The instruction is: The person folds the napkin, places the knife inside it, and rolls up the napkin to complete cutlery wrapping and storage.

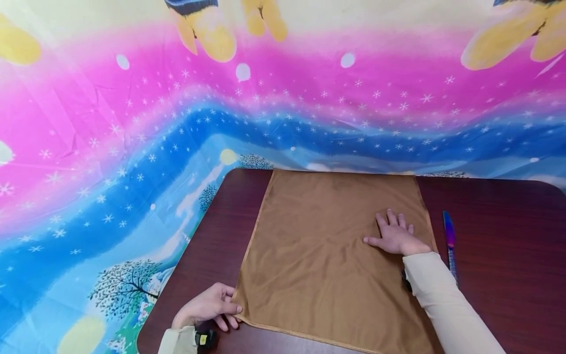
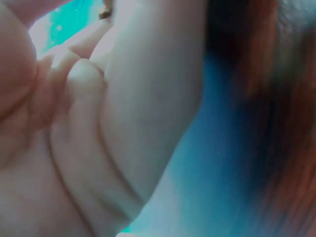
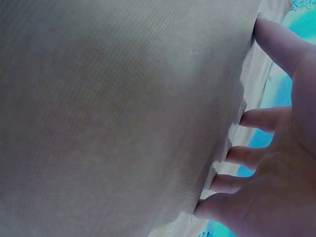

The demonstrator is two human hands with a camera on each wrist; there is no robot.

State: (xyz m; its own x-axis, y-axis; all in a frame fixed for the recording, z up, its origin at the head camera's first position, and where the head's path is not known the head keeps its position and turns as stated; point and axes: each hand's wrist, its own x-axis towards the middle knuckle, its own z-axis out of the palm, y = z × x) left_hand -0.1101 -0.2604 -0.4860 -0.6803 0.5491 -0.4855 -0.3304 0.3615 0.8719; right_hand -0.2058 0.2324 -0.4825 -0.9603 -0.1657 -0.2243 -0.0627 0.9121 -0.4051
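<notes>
A brown cloth [image 1: 318, 255] lies spread over the dark wooden table, with creases fanning out from its middle. At its near left corner my left hand [image 1: 212, 306] pinches the hem between thumb and fingers. My right hand [image 1: 395, 236] rests on the cloth's right part with fingers spread. In the right wrist view the fingertips [image 3: 237, 154] touch the cloth [image 3: 123, 118]. The palm of my left hand [image 2: 74, 148] fills much of the left wrist view, where the cloth is hardly visible.
A knife [image 1: 449, 241] with a shiny blue-purple blade lies on the table [image 1: 508, 255], just right of the cloth. Behind and to the left hangs a colourful printed backdrop [image 1: 283, 113] with snowflakes and trees, meeting the table's far edge.
</notes>
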